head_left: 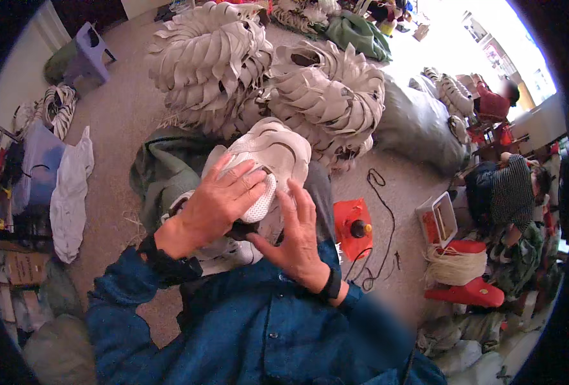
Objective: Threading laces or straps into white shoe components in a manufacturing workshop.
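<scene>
Over my lap lies a pale beige shoe upper [268, 144] with layered, curved panels and a white mesh part. My left hand [215, 200] rests across the mesh, fingers pressed together on it and its thumb out of sight. At the upper's right edge is my right hand [296, 240], its fingers stretched out and the thumb spread away from them. The right fingertips are near the mesh; whether they touch it I cannot tell. Something dark shows between the hands. Beneath them, more white shoe pieces [226, 255] are partly hidden by my hands and sleeve.
Two big coiled stacks of beige uppers [210, 64] [332, 96] stand just ahead. A full grey sack [419, 128] lies at their right. Right of my lap are a red sheet [353, 224] with a dark bottle and a black cord [390, 224]. Other people [515, 192] sit far right.
</scene>
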Tool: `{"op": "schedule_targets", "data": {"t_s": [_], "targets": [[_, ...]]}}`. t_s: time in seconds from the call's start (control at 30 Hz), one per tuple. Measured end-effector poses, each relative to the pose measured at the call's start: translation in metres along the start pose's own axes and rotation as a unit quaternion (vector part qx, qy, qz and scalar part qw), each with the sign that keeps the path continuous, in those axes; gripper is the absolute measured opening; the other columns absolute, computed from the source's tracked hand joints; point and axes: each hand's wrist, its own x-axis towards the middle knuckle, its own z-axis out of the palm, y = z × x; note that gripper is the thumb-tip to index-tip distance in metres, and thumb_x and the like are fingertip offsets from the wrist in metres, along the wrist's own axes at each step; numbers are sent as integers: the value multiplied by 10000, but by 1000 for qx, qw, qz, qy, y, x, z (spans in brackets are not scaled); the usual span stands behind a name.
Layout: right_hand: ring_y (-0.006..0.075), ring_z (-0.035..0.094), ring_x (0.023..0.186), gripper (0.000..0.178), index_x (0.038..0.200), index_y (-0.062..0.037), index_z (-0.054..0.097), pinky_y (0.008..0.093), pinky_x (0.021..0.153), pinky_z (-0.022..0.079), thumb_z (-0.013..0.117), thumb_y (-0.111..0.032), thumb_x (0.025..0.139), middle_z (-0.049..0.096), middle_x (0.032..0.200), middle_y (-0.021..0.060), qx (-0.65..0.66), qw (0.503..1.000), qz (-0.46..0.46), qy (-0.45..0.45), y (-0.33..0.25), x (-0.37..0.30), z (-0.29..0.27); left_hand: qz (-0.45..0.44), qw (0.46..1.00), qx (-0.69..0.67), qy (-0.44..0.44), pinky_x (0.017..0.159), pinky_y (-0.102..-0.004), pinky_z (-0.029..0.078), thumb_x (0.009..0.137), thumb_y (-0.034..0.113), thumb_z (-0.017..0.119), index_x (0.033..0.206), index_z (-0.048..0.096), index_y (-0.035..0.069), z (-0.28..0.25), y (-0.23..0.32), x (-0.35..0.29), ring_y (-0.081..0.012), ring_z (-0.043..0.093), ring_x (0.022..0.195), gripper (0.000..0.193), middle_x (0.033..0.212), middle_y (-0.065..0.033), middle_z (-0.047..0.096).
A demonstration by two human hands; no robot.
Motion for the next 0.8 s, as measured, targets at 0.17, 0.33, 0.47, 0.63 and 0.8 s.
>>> {"op": "schedule_targets", "data": {"t_s": [0.17, 0.33, 0.47, 0.63, 0.8], "targets": [[439, 385, 1294, 834, 1385, -25, 403, 485, 1063, 353, 757, -124, 636, 371, 1418, 239, -21, 1000, 15, 14, 2, -2, 3, 32, 999, 29, -13, 1118, -559, 291, 811, 145, 568, 1155, 644, 55, -5, 1, 0, -292, 516, 1257, 364, 1270, -81, 615], [348, 517, 1052, 652, 1272, 13, 477, 369, 852, 482, 653, -5, 645, 464, 1201, 206, 162, 975, 153, 3, 11, 3, 0, 55, 995, 79, -41, 1138, -557, 261, 825, 162, 563, 1151, 640, 40, -7, 8, -4, -288, 515, 1266, 356, 1241, -100, 619], [334, 529, 989, 575, 1234, 29, 495, 364, 787, 498, 628, -10, 676, 480, 1149, 201, 145, 983, 112, 21, 0, 9, -3, 29, 997, 63, -38, 1148, -573, 220, 809, 157, 581, 1153, 632, 29, -1, 24, -1, -298, 497, 1282, 370, 1241, -101, 617], [403, 589, 967, 563, 1239, 25, 485, 434, 767, 525, 691, -97, 729, 486, 1156, 215, 88, 993, 75, 14, 2, 6, -1, 2, 991, -90, -97, 1147, -587, 173, 735, 92, 604, 1133, 621, 13, -19, 32, -9, -293, 499, 1277, 406, 1237, -124, 602], [427, 592, 971, 562, 1238, 13, 470, 467, 776, 523, 697, -154, 753, 492, 1153, 215, 41, 998, 39, 34, 1, 11, 4, -80, 993, -82, 41, 1119, -537, 265, 798, 86, 578, 1219, 569, 19, -11, 14, -21, -327, 510, 1263, 427, 1262, -181, 583]]}}
